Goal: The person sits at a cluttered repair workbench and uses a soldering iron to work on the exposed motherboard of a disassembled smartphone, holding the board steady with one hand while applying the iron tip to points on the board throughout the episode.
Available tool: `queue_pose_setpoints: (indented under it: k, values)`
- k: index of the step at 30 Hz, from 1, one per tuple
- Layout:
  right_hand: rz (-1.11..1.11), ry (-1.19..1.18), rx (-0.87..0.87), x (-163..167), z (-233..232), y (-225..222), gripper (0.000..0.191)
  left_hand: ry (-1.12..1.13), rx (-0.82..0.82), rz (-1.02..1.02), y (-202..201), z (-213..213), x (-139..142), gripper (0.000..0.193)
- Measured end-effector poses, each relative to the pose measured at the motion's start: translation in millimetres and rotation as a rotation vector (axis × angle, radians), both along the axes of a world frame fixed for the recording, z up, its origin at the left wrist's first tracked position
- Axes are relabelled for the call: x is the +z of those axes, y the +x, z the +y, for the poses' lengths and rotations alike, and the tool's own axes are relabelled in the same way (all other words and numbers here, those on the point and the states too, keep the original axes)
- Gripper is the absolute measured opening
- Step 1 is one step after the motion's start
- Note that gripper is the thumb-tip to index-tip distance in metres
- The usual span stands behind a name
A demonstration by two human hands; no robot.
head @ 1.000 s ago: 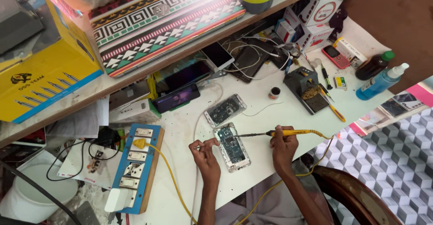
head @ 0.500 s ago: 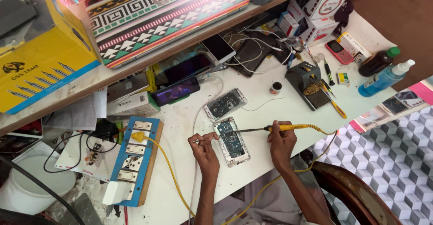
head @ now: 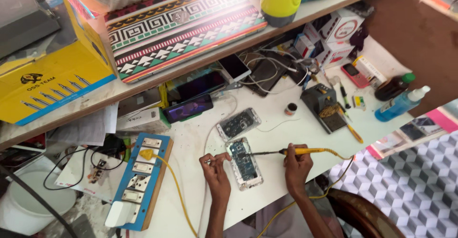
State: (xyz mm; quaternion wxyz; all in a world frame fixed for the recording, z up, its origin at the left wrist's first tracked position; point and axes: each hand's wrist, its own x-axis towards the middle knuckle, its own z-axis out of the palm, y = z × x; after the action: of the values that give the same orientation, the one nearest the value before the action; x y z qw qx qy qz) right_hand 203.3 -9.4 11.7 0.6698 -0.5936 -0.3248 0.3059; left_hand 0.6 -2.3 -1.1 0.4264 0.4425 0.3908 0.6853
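Pinching a yellow soldering iron [head: 305, 150], right hand [head: 296, 167] touched its tip to the opened phone [head: 244, 162] on the white bench [head: 191, 138]. Left hand [head: 215, 167] pinched, probably solder wire. Board looked light, fragile; edges safest.

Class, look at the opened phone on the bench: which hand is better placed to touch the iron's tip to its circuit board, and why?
Right. The right hand holds the yellow soldering iron, tip at the opened phone. The left hand pinches thin wire beside it.

Yellow soldering iron [head: 305, 150] (blue-edged switchboard [head: 143, 181] nearby).
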Motion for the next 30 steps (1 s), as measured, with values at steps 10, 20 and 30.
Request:
queue_pose_setpoints:
  k: [10, 20, 30]
  values:
    - [-0.023, -0.027, -0.031, 4.4, 5.9, 0.7, 0.028, -0.002, 0.022, 0.011, 1.9, 4.8, -2.4, 0.006]
    - [0.009, -0.033, 0.004, 2.3, 3.8, 1.2, 0.024, -0.022, 0.029, 0.085, -2.4, 1.9, -1.7, 0.007]
    - [0.070, -0.054, 0.002, -1.3, 1.9, 1.6, 0.027, 0.020, 0.026, 0.058, -2.5, 2.2, -4.0, 0.014]
